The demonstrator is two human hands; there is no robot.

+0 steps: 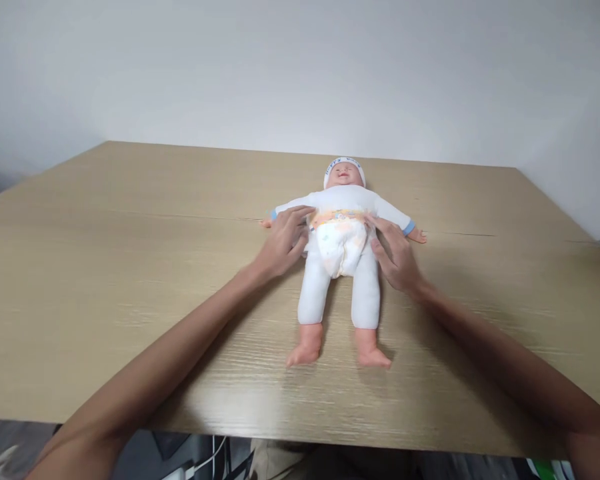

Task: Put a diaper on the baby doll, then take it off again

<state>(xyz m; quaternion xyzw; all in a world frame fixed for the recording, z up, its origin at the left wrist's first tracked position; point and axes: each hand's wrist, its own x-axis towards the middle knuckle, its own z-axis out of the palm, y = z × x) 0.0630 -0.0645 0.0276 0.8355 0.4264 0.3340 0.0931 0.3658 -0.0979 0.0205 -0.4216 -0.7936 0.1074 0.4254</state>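
Note:
A baby doll point(347, 197) in a white suit with blue cuffs lies on its back on the table, feet toward me. A white diaper point(343, 247) with an orange patterned waistband sits around its hips. My left hand point(286, 240) rests at the diaper's left side, fingers stretched over the waistband's end and thumb apart below. At the opposite side, my right hand point(394, 252) touches the waistband with its fingertips, its thumb spread beside the doll's hip. Slight blur softens both hands. The diaper's side edges are partly hidden by my fingers.
The wooden table point(130, 300) has a thin seam running across it behind my hands. A pale wall point(300, 73) rises beyond the far edge. Under the near edge, white cables point(213, 457) and dark items show on the floor.

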